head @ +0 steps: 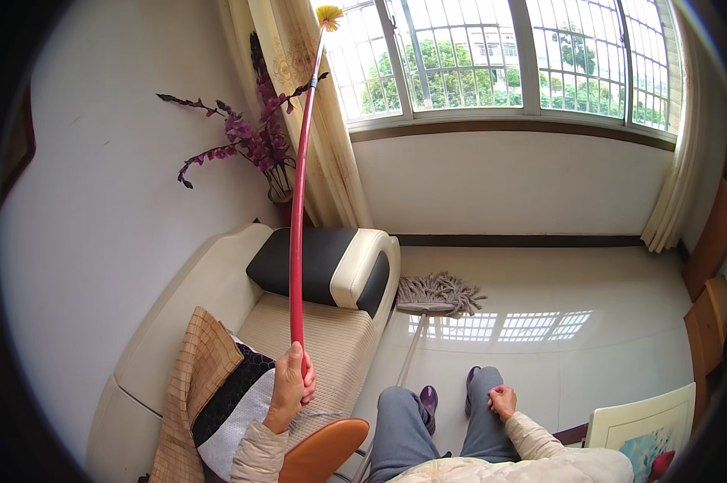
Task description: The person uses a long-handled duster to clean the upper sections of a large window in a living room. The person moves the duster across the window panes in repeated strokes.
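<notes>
My left hand (292, 383) is closed around the lower end of a long red pole (299, 241). The pole rises past the sofa armrest to a yellow bristle brush head (329, 18) at its far tip, in front of the curtain's edge by the window. My right hand (503, 401) rests on my right knee, its fingers curled; whether it holds anything small cannot be seen. A string mop (439, 296) lies with its grey strands on the floor, its pale handle running back beside my left leg.
A cream and black sofa (321, 265) stands at left, with a woven mat (209, 362) on it. Purple flowers (248, 136) in a vase stand by the curtain (339, 169). An orange chair back (327, 447) is near my left arm, wooden chairs (710, 314) at far right.
</notes>
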Demonstrator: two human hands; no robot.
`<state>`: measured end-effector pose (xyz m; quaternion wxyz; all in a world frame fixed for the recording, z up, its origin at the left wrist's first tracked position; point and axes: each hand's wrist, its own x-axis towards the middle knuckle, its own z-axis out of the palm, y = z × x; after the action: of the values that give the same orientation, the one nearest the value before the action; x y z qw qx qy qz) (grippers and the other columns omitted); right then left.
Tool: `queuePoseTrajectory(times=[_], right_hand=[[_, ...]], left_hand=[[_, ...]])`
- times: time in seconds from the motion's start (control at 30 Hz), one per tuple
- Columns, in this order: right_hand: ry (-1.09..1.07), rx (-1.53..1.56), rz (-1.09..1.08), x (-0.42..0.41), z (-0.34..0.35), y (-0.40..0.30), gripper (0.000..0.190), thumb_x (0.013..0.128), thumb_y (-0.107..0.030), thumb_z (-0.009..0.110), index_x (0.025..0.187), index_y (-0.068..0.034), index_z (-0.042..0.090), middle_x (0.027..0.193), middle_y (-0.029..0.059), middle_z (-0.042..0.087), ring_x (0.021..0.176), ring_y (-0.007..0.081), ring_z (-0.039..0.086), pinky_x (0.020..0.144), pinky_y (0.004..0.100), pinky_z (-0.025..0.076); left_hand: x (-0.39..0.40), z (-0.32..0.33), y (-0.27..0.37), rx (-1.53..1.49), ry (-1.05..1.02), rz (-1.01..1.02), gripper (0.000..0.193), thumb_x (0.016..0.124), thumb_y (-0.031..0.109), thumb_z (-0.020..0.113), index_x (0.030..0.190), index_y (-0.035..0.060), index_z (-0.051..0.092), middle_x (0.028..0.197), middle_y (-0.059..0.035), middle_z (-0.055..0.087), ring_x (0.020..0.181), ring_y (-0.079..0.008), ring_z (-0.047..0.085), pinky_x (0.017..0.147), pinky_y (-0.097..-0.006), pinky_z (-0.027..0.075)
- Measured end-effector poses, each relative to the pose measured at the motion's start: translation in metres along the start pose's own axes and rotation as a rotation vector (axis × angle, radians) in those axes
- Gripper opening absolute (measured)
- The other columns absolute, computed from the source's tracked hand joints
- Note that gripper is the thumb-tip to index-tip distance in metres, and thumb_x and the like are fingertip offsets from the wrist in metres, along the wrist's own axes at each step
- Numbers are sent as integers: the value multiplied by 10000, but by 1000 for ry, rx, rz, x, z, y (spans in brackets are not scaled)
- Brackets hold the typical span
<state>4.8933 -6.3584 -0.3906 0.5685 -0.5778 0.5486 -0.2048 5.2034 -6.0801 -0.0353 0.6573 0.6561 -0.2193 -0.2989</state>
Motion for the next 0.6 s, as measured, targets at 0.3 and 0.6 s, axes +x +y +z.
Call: queuePoseTrajectory(times=[0.3,0.6], right_hand=[[40,-64,-127,1,8,7,148,848,-140,574,841,-12,649,588,53,652,441,122,576,466,284,483],[-96,185,-26,1,-5,8,144,883,-140,558,871,-16,631,589,52,616,415,101,517,395,237,425]], left_hand=[[106,11,50,39,57,202,493,975,544,373,733,116,368,482,19,352,292,-67,296,252,-242,236],[168,50,81,-40,-5,261,500,957,574,384,726,132,351,510,20,366,315,-65,304,272,-234,257]])
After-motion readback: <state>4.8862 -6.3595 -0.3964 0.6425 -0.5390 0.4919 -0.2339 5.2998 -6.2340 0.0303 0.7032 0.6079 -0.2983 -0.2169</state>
